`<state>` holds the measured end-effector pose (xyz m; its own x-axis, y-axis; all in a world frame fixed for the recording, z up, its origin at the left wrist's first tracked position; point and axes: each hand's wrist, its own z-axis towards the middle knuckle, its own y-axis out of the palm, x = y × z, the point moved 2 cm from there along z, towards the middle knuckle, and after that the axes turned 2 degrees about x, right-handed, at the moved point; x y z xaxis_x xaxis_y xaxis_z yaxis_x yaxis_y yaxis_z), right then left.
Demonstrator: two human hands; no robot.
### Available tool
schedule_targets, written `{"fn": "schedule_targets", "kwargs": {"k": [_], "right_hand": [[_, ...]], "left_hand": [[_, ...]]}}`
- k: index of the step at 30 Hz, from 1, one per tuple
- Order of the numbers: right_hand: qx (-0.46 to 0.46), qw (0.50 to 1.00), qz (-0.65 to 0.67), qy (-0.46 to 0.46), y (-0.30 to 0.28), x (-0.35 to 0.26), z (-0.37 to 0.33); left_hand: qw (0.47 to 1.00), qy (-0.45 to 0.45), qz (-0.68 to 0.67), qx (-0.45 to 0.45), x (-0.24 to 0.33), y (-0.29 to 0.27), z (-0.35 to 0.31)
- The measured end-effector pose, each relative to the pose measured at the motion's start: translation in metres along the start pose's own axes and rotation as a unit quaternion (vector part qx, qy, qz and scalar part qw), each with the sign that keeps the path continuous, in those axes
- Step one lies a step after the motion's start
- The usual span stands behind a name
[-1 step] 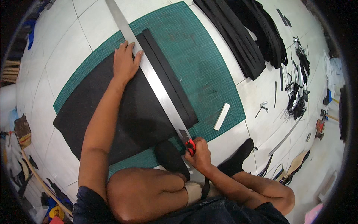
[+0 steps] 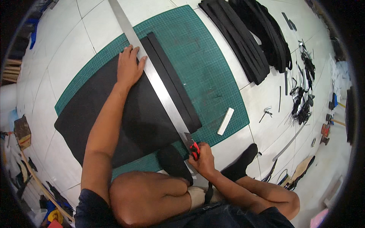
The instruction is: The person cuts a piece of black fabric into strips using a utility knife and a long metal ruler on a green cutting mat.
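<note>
A black fabric sheet [image 2: 148, 114] lies on a green cutting mat [image 2: 201, 68], with a long metal ruler [image 2: 159, 85] running diagonally over it. To the right of the ruler is a strip of the same fabric [image 2: 173, 78]. My left hand [image 2: 130, 68] is open, its fingers spread at the ruler's left edge and on the fabric near the mat's far side. My right hand [image 2: 203, 159] is closed around a red and black utility knife [image 2: 194, 149]. The knife's blade is at the ruler's near end, by the fabric's front edge; whether its tip touches the fabric I cannot tell.
A white bar [image 2: 226, 121] rests on the mat's right part. Stacked black fabric strips [image 2: 239, 45] lie beyond the mat on the white tile floor. Black scraps [image 2: 302, 102] are scattered at the right. My black-socked foot [image 2: 173, 161] is close to the mat's near edge.
The view has shifted slightly. The knife's blade looks a little differently angled at the ruler's near end; my left hand stays in place on the ruler and fabric.
</note>
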<state>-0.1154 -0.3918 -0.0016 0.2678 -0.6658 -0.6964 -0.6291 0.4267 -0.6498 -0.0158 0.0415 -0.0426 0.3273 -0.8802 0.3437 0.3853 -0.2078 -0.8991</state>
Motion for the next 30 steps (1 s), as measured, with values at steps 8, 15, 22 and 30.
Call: {"fn": "schedule_targets", "kwargs": {"k": [8,15,22,30], "right_hand": [[0.112,0.983,0.02,0.141,-0.036,0.028,0.031],[0.219,0.953,-0.038,0.206,-0.085,0.067,0.084],[0.217,0.964,0.021,0.154,-0.082,0.047,0.127],[0.077,0.992,0.098,0.0,-0.046,-0.079,0.301]], "left_hand": [[0.988,-0.038,-0.047,-0.144,-0.001,-0.022,0.005],[0.979,-0.023,-0.008,-0.203,-0.007,-0.025,0.003],[0.978,-0.039,-0.012,-0.203,-0.005,-0.021,0.002],[0.978,-0.024,-0.031,-0.203,-0.005,-0.02,0.007]]}}
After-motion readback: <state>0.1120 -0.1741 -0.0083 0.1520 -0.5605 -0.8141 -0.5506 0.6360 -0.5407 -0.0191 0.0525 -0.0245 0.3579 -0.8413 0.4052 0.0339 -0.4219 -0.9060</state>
